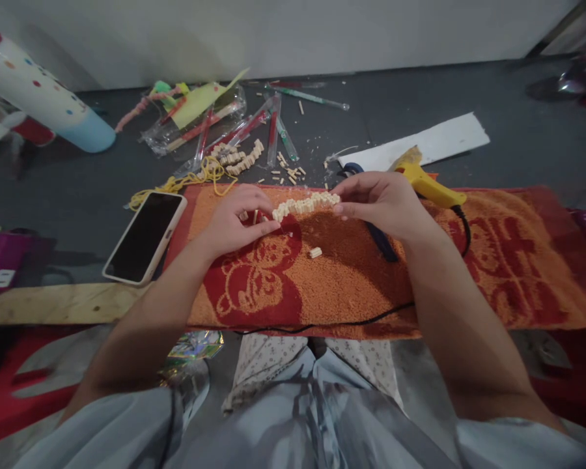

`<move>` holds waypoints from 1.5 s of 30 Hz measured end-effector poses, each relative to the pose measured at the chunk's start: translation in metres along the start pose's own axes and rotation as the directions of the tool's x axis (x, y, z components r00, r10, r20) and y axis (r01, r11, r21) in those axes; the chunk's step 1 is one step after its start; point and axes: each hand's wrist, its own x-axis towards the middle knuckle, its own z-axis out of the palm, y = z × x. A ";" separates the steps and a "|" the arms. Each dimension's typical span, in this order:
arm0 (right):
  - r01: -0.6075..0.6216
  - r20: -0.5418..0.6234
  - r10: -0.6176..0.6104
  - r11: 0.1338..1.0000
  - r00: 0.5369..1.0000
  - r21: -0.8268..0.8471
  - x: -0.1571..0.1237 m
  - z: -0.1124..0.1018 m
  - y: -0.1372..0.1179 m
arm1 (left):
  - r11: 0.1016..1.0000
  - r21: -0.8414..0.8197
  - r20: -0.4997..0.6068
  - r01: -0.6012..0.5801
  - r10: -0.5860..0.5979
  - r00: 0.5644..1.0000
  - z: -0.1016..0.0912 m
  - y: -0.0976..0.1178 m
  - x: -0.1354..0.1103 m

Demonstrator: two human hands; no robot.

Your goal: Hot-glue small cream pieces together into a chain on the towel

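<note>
A strip of small pale wooden pieces joined in a row (pixel 305 204) is held between both hands above an orange and red towel (pixel 351 286). My left hand (pixel 234 221) pinches its left end, fingers closed. My right hand (pixel 381 202) pinches its right end. One loose wooden piece (pixel 315 252) lies on the towel just below the strip. A yellow glue gun (pixel 427 184) rests on the towel behind my right hand, its black cord (pixel 463 225) running off toward me.
A phone (pixel 145 236) lies face up left of the towel. Behind it are a yellow cord (pixel 195 177), more joined wooden pieces (pixel 239 158), scattered bits, glue sticks in clear wrappers (pixel 244 127) and a white card (pixel 420 146). A spotted tube (pixel 39 98) lies far left. A wooden plank (pixel 53 303) is near left.
</note>
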 end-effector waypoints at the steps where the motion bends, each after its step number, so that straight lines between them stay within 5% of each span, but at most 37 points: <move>1: 0.002 -0.001 -0.002 1.000 1.000 -0.001 0.000 0.000 0.000 | 1.000 0.007 0.001 0.006 -0.006 1.000 0.000 0.000 0.000; 8: -0.013 -0.021 0.013 0.999 1.000 -0.046 -0.001 0.002 -0.002 | 1.000 0.006 -0.010 -0.009 0.009 1.000 0.000 0.001 -0.001; 13: -0.067 -0.015 0.066 0.992 0.998 -0.104 -0.001 0.000 -0.001 | 0.997 0.056 -0.177 0.059 -0.049 0.983 -0.011 -0.006 0.000; 19: -0.151 0.014 0.153 0.983 0.988 -0.108 -0.001 -0.001 0.002 | 0.958 -0.079 -0.474 0.276 -0.279 0.835 -0.024 -0.027 0.004; 23: -0.189 0.038 0.194 0.977 0.980 -0.095 -0.001 0.000 0.003 | 0.929 -0.104 -0.520 0.355 -0.355 0.777 -0.025 -0.031 0.006; 29: -0.206 0.064 0.213 0.972 0.975 -0.110 -0.001 0.003 0.005 | 0.869 -0.067 -0.470 0.489 -0.460 0.753 -0.027 -0.028 0.005; 32: -0.207 0.089 0.218 0.971 0.972 -0.121 0.000 0.003 0.007 | 0.855 0.054 -0.361 0.516 -0.466 0.808 -0.033 -0.027 0.003; 35: -0.209 0.104 0.223 0.969 0.969 -0.128 0.000 0.003 0.009 | 0.875 0.206 -0.120 0.439 -0.423 0.898 -0.042 -0.025 0.000; 39: -0.213 0.109 0.230 0.966 0.967 -0.144 0.001 0.002 0.009 | 0.901 0.248 0.137 0.355 -0.396 0.908 -0.049 -0.021 0.000; 42: -0.213 0.107 0.231 0.965 0.967 -0.156 0.001 0.002 0.009 | 0.921 0.221 0.212 0.320 -0.365 0.906 -0.048 -0.022 -0.001; 45: -0.204 0.109 0.222 0.966 0.969 -0.157 0.001 0.002 0.010 | 0.928 0.209 0.175 0.308 -0.346 0.922 -0.044 -0.028 -0.003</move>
